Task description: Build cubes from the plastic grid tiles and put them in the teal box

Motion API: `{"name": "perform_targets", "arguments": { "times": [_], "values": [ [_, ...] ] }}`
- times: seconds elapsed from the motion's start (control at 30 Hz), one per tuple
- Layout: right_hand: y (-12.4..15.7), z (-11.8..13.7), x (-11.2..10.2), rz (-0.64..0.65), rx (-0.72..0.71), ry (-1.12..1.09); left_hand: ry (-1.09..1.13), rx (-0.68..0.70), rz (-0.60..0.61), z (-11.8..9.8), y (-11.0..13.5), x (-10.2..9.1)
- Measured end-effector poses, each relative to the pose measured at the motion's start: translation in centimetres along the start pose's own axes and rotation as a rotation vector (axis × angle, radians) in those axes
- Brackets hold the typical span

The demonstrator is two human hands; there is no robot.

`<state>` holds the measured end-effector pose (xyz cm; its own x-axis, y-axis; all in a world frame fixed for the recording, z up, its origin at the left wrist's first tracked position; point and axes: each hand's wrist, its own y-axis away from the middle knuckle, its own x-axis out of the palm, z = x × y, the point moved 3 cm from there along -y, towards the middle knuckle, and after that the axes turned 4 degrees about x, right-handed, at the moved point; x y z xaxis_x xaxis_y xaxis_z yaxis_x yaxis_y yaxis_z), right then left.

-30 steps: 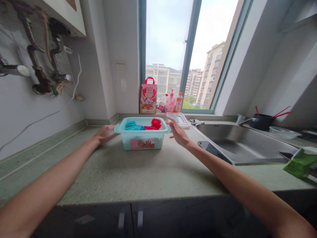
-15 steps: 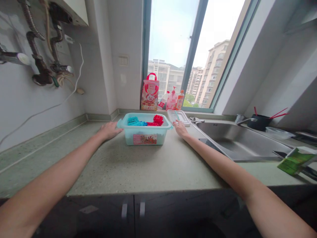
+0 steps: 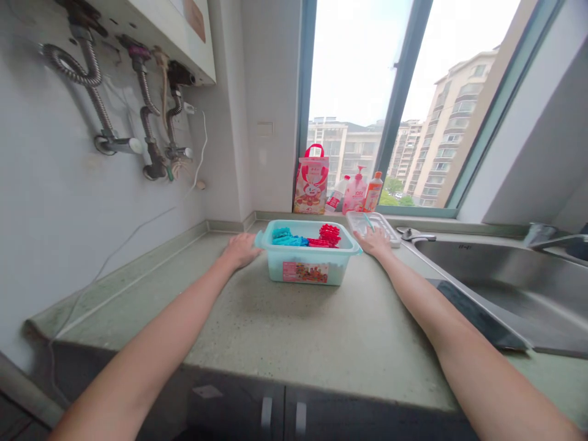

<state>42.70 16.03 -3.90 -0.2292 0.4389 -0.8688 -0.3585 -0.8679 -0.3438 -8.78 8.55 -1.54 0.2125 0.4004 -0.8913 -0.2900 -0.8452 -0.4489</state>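
Note:
A light turquoise plastic bin [image 3: 307,272] with a printed label stands on the counter. Inside it lie blue plastic pieces [image 3: 285,237] at the left and red plastic pieces [image 3: 329,236] at the right, their kind too small to tell. My left hand [image 3: 241,250] rests at the bin's left end, fingers stretched toward the handle there. At the opposite end is my right hand [image 3: 373,241], its fingers spread beside the right handle and in front of a clear lid [image 3: 389,230]. Whether either hand presses on the handles I cannot tell.
A steel sink [image 3: 496,269] with a faucet lies to the right, a dark flat panel [image 3: 478,313] along its near edge. A pink bag [image 3: 312,187] and several bottles [image 3: 354,195] line the windowsill. Pipes [image 3: 149,122] and a white cord run down the left wall.
The view has turned left, so everything sits farther right in the picture and more of the wall pipes shows. Both hands remain at the bin's two ends, and the bin looks unmoved.

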Motion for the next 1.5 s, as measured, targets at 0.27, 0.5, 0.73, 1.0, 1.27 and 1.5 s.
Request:
{"name": "perform_targets", "arguments": {
  "times": [0.27, 0.5, 0.73, 1.0, 1.27, 1.5],
  "values": [
    [2.5, 1.6, -2.3, -0.269, -0.234, 0.053, 0.121, 0.034, -0.022, -0.2, 0.0, -0.5],
    [6.8, 2.0, -4.7, -0.410, -0.352, -0.059, 0.176, 0.015, -0.027, 0.3, 0.0, -0.7],
    [10.1, 2.0, -8.2, -0.540, -0.286, -0.424, 0.474, 0.026, -0.129, -1.4, 0.1, -2.6],
    [14.0, 7.4, -15.1, -0.524, -0.592, -0.720, 1.168, 0.044, -0.276, -4.3, -0.7, -3.3],
    [17.2, 10.7, -15.6, -0.242, -0.881, -0.711, 1.244, 0.087, -0.242, -5.6, -0.4, -3.4],
    [17.7, 11.4, -14.8, -0.123, -0.993, -0.778, 1.378, 0.040, -0.185, -5.0, -1.1, -2.8]
  ]
}}
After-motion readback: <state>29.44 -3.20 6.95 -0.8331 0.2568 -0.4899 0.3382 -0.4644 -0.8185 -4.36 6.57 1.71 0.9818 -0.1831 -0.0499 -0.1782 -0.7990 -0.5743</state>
